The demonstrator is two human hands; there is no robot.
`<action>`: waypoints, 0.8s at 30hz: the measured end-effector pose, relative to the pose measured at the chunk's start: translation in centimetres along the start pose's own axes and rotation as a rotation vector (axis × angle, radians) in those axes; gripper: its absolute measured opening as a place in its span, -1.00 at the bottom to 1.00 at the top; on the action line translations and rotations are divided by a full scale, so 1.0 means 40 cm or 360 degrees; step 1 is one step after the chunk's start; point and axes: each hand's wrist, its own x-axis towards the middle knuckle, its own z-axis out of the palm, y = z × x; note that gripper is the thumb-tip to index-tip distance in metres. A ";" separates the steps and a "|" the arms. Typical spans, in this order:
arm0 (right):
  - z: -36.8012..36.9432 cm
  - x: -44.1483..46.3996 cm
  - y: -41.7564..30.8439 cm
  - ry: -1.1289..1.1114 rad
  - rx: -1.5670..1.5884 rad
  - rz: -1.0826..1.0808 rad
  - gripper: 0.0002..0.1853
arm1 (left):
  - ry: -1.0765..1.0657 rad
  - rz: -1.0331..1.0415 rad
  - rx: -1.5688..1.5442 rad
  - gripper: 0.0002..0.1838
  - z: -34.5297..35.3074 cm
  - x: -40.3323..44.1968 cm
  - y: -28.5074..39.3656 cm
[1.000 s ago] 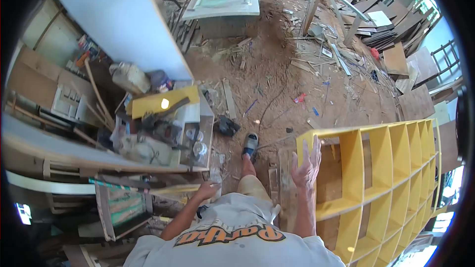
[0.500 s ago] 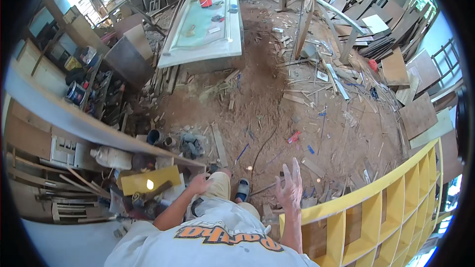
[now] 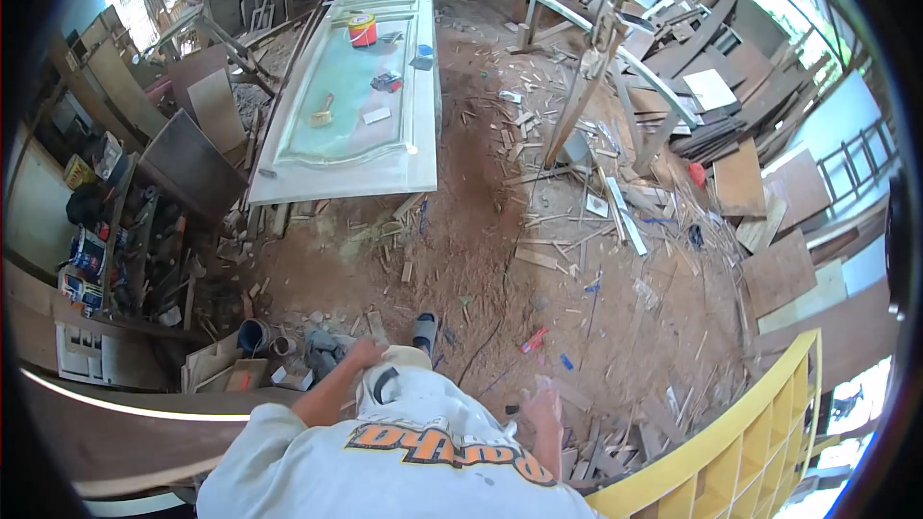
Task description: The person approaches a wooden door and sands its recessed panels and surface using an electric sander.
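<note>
Two bare hands: left hand (image 3: pixel 366 353) beside shorts (image 3: pixel 408 357), can't tell whether holding anything; door (image 3: pixel 346 183) ahead, red bucket (image 3: pixel 362 32) on it; right hand (image 3: pixel 541 404) released, fingers loosely bent — yellow shelf (image 3: pixel 707 447) lower right.

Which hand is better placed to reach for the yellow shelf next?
Probably the right hand: it's on the same side as the yellow shelf and looks nearer. The left hand is by the shorts, across the body.
</note>
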 end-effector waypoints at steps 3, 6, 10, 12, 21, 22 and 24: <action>-0.004 0.184 -0.080 -0.0274 -0.0031 0.0007 -0.22 | -0.0042 0.0069 0.0067 -0.42 -0.175 0.199 0.186; 0.026 0.306 -0.070 -0.0378 0.0034 0.0071 -0.24 | -0.0145 0.0091 -0.0421 -0.41 -0.303 0.284 0.332; 0.130 0.507 0.110 -0.0358 0.0093 0.0210 -0.32 | 0.0333 0.0417 -0.0234 -0.37 -0.377 0.508 0.460; 0.126 0.591 0.154 -0.0410 0.0105 0.0276 -0.32 | 0.0379 0.0500 -0.0273 -0.35 -0.412 0.596 0.525; -0.084 1.095 0.206 -0.0889 -0.0352 0.0189 -0.33 | 0.0749 0.0351 -0.0593 -0.41 -0.545 1.017 0.861; -0.120 1.155 0.214 -0.0946 -0.0439 0.0136 -0.33 | 0.0805 0.0281 -0.0584 -0.41 -0.542 1.027 0.886; -0.200 1.297 0.219 -0.1012 -0.0611 0.0041 -0.33 | 0.0801 0.0217 -0.0584 -0.40 -0.564 1.080 0.963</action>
